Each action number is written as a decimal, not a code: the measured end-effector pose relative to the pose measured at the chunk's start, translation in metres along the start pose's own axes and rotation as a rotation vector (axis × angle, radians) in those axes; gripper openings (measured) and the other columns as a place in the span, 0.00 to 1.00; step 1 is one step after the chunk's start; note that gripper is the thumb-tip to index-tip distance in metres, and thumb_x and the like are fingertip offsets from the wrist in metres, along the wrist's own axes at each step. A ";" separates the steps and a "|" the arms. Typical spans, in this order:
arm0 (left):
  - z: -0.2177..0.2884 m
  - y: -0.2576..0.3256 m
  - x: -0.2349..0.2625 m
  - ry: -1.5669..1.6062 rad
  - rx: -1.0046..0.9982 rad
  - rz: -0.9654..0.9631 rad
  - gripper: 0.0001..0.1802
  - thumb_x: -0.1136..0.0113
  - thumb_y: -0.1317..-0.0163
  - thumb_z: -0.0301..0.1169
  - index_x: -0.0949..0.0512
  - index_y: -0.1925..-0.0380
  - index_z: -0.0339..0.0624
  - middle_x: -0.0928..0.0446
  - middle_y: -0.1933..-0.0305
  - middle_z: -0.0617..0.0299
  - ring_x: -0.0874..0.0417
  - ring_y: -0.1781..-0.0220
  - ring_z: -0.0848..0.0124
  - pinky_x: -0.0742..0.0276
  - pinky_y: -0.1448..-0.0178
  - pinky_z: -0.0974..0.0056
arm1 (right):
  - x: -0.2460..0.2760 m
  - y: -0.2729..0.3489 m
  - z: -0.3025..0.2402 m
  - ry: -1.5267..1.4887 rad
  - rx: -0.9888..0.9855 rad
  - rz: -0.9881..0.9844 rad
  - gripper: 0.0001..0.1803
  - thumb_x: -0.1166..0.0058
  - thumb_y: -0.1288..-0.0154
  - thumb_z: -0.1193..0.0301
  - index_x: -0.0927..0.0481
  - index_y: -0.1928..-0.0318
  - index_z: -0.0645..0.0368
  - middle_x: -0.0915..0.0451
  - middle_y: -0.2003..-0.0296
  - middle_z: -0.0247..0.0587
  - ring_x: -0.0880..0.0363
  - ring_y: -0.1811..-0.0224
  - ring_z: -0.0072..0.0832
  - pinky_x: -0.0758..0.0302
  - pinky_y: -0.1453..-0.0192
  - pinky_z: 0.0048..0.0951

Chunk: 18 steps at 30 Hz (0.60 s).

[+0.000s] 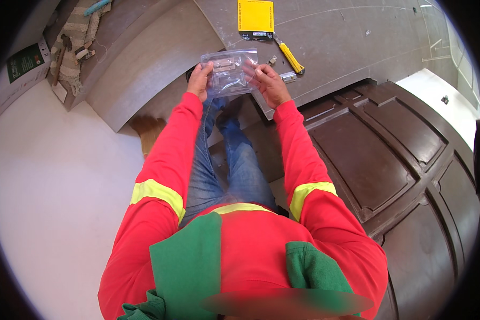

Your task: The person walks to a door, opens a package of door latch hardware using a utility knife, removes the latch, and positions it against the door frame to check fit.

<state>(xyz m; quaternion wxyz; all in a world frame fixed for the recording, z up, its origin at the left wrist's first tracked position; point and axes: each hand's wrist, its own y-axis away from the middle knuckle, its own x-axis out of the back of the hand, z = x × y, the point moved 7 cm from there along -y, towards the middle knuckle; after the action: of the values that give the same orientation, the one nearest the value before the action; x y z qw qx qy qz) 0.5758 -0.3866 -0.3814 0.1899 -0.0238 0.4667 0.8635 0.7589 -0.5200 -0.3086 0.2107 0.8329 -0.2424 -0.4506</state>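
Between my two hands I hold a clear plastic zip bag (232, 85) up in front of me. Small metallic pieces show through its upper left part, too small to name. My left hand (199, 80) grips the bag's left edge, thumb on top. At the right side, the fingers of my right hand (272, 83) pinch the bag near its upper corner. Just beyond my right hand, a small metal latch-like piece (288, 77) lies on the grey step (325, 48). Close by are another small metal piece (272, 61) and a yellow-handled utility knife (291, 57).
A yellow and black card package (255, 19) lies further back on the step. At right stands a dark brown panelled door (362, 154). On the left, a hammer (62, 56) rests on a striped cloth (79, 37), near a white and green box (21, 72).
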 end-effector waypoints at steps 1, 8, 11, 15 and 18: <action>0.000 0.002 -0.005 0.110 0.021 -0.084 0.12 0.39 0.32 0.41 0.23 0.56 0.47 0.23 0.65 0.73 0.25 0.67 0.79 0.32 0.66 0.71 | -0.002 0.001 -0.003 -0.024 -0.051 0.023 0.04 0.55 0.25 0.74 0.27 0.56 0.59 0.31 0.33 0.48 0.23 0.38 0.36 0.21 0.45 0.30; 0.008 0.020 -0.006 0.187 0.076 -0.204 0.16 0.43 0.29 0.39 0.25 0.45 0.47 0.21 0.52 0.71 0.22 0.51 0.76 0.25 0.49 0.66 | -0.019 -0.003 -0.009 0.261 -0.161 -0.121 0.19 0.49 0.28 0.76 0.29 0.39 0.59 0.28 0.36 0.39 0.16 0.51 0.31 0.18 0.57 0.22; 0.013 0.026 -0.011 0.163 0.082 -0.250 0.18 0.43 0.29 0.40 0.26 0.43 0.47 0.22 0.49 0.69 0.22 0.48 0.74 0.25 0.44 0.64 | -0.018 -0.004 -0.005 0.434 -0.149 -0.114 0.27 0.44 0.31 0.76 0.31 0.33 0.57 0.24 0.41 0.38 0.14 0.59 0.28 0.18 0.62 0.22; 0.023 0.032 -0.023 0.130 0.118 -0.323 0.21 0.42 0.29 0.42 0.28 0.41 0.47 0.22 0.47 0.67 0.22 0.46 0.73 0.25 0.42 0.62 | -0.020 -0.003 -0.002 0.540 -0.206 -0.110 0.34 0.38 0.36 0.75 0.33 0.30 0.55 0.18 0.50 0.39 0.15 0.66 0.26 0.18 0.66 0.21; 0.028 0.041 -0.030 0.118 0.185 -0.338 0.23 0.41 0.30 0.43 0.29 0.40 0.47 0.23 0.46 0.65 0.23 0.44 0.71 0.25 0.41 0.61 | -0.031 -0.002 -0.010 0.576 -0.181 -0.148 0.32 0.38 0.36 0.77 0.29 0.32 0.54 0.19 0.54 0.40 0.16 0.68 0.23 0.19 0.68 0.22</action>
<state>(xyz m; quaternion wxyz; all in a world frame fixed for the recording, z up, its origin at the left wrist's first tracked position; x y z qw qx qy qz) 0.5935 -0.3931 -0.3265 0.3060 -0.1346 0.5438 0.7698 0.7531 -0.4985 -0.2845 0.3106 0.9197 -0.0702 -0.2298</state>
